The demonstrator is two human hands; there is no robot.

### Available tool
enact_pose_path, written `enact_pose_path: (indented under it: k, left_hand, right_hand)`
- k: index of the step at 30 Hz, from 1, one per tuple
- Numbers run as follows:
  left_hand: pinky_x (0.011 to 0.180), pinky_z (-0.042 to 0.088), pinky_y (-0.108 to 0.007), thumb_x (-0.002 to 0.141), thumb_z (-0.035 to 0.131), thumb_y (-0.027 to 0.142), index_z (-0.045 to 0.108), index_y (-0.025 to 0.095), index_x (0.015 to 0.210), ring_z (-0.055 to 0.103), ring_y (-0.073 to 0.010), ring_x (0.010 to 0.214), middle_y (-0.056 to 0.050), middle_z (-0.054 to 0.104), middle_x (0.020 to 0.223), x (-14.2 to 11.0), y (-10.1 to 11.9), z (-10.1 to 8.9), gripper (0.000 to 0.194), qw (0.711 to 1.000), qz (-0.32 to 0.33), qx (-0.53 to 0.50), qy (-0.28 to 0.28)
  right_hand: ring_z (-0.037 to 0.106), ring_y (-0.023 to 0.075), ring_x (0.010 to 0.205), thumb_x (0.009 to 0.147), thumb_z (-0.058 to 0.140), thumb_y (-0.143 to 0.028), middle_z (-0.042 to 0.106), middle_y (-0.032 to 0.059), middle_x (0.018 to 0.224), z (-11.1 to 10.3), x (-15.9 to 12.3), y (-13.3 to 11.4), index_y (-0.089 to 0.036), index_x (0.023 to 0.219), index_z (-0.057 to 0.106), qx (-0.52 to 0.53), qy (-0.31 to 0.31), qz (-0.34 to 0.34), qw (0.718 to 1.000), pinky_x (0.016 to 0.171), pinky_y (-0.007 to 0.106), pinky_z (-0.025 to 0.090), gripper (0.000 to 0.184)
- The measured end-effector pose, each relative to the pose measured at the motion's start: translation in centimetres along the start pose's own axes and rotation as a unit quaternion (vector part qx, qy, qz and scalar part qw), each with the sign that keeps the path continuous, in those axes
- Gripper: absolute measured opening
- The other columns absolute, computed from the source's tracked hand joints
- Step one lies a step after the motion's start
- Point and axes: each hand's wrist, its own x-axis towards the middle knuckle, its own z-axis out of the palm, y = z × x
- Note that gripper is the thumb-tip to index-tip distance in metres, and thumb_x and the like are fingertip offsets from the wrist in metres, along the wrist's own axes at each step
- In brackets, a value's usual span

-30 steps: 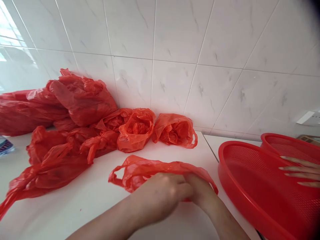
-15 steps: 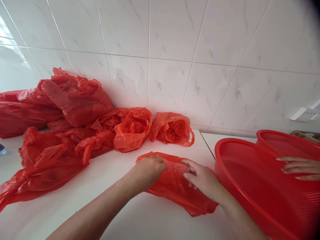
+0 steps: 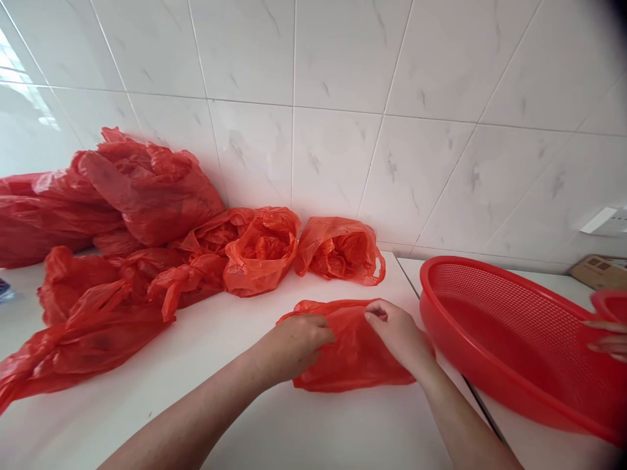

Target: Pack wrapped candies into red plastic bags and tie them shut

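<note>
A thin red plastic bag lies flattened on the white table in front of me. My left hand is closed at the bag's left part, its fingertips turned down and partly hidden. At the bag's upper right edge, my right hand pinches the plastic between thumb and fingers. Just beyond are two open red bags stuffed with crumpled plastic, a right one and a left one.
More bunched red bags are heaped at the left against the tiled wall. At the right stands a large red perforated basket, with another person's hand at it. A cardboard piece lies behind, and part of a second red basket shows.
The bag between my hands has been drawn flatter, its lower right corner pulled up. My right hand has closed on its edge. The red baskets and the other person's hand have shifted right.
</note>
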Motion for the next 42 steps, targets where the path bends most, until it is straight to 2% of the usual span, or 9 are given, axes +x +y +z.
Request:
enact_pose_path:
  k: [5,9,16,23,26,29,35,38,42]
  left_hand:
    - [0.078,0.044,-0.033,0.068,0.052,0.0,0.063,0.02,0.081,0.054,-0.0237,0.097,-0.006,0.063,0.1,1.6,-0.8,0.8,0.026,0.991,-0.048,0.09,0.085]
    - [0.088,0.043,-0.042,0.069,0.06,0.009,0.066,0.018,0.091,0.052,-0.0299,0.106,-0.012,0.061,0.11,2.5,-3.3,1.6,0.025,0.981,-0.121,0.069,0.136]
    - [0.084,0.047,-0.033,0.08,0.054,0.019,0.061,0.023,0.109,0.059,-0.0214,0.096,-0.005,0.064,0.107,1.9,-4.8,1.9,0.03,0.973,-0.14,0.007,0.182]
    - [0.098,0.038,-0.046,0.079,0.057,0.026,0.061,0.024,0.115,0.043,-0.0308,0.12,-0.011,0.046,0.129,0.8,-5.6,3.4,0.037,0.948,-0.189,-0.051,0.252]
    - [0.091,0.044,-0.04,0.076,0.061,0.032,0.059,0.029,0.118,0.05,-0.0263,0.113,-0.007,0.046,0.131,0.5,-6.0,4.1,0.042,0.905,-0.226,-0.242,0.265]
    - [0.084,0.047,-0.036,0.078,0.06,0.037,0.058,0.026,0.119,0.057,-0.0195,0.089,-0.005,0.058,0.112,0.7,-6.0,4.5,0.043,0.869,-0.249,-0.327,0.274]
    - [0.076,0.048,-0.033,0.078,0.061,0.041,0.053,0.02,0.122,0.055,-0.0162,0.078,-0.004,0.058,0.096,1.4,-5.3,4.9,0.05,0.832,-0.262,-0.378,0.311]
    - [0.072,0.05,-0.03,0.08,0.058,0.044,0.046,0.02,0.123,0.055,-0.0137,0.075,-0.003,0.055,0.097,1.1,-4.6,5.0,0.05,0.812,-0.237,-0.415,0.334]
    - [0.072,0.051,-0.031,0.08,0.059,0.043,0.036,0.024,0.126,0.056,-0.0139,0.077,-0.002,0.053,0.097,0.3,-3.7,5.4,0.055,0.761,-0.206,-0.481,0.383]
  right_hand:
    - [0.058,0.0222,0.099,0.08,0.055,-0.025,0.065,0.0029,0.102,0.9,-2.1,-0.8,-0.026,0.098,0.065,-0.154,-0.063,-0.159,0.973,0.081,0.034,0.046,0.02]
    - [0.046,0.0257,0.124,0.074,0.063,-0.023,0.049,0.0041,0.136,1.3,-1.6,1.3,-0.027,0.119,0.061,-0.138,-0.155,-0.129,0.97,0.1,0.04,0.038,0.045]
    - [0.056,0.0218,0.114,0.085,0.057,-0.041,0.062,0.0039,0.121,-0.1,-0.5,3.0,-0.028,0.113,0.063,0.167,-0.114,-0.069,0.977,0.1,0.039,0.041,0.031]
    - [0.06,0.0249,0.109,0.073,0.068,-0.042,0.065,0.0106,0.115,0.4,2.2,6.2,-0.019,0.103,0.064,0.488,-0.052,0.06,0.869,0.093,0.038,0.047,0.037]
    - [0.062,0.0238,0.102,0.078,0.061,-0.044,0.068,0.0084,0.106,0.0,1.5,5.3,-0.021,0.101,0.063,0.39,0.013,0.034,0.92,0.088,0.037,0.048,0.032]
    - [0.062,0.0213,0.086,0.082,0.056,-0.04,0.067,0.0049,0.091,0.0,-0.5,3.1,-0.022,0.087,0.064,0.111,0.116,-0.076,0.984,0.077,0.035,0.049,0.02]
    - [0.061,0.0203,0.08,0.078,0.061,-0.022,0.064,0.0022,0.09,2.0,-2.1,1.8,-0.025,0.09,0.065,-0.2,0.021,-0.198,0.959,0.063,0.032,0.05,0.013]
    - [0.061,0.0212,0.087,0.079,0.059,-0.014,0.064,0.0041,0.096,2.4,-1.4,2.8,-0.024,0.102,0.065,-0.217,0.011,-0.227,0.949,0.072,0.035,0.052,0.025]
    - [0.058,0.0228,0.1,0.088,0.049,-0.016,0.062,0.0089,0.109,1.9,-1.5,2.6,-0.019,0.112,0.062,-0.193,0.1,-0.31,0.925,0.086,0.039,0.05,0.028]
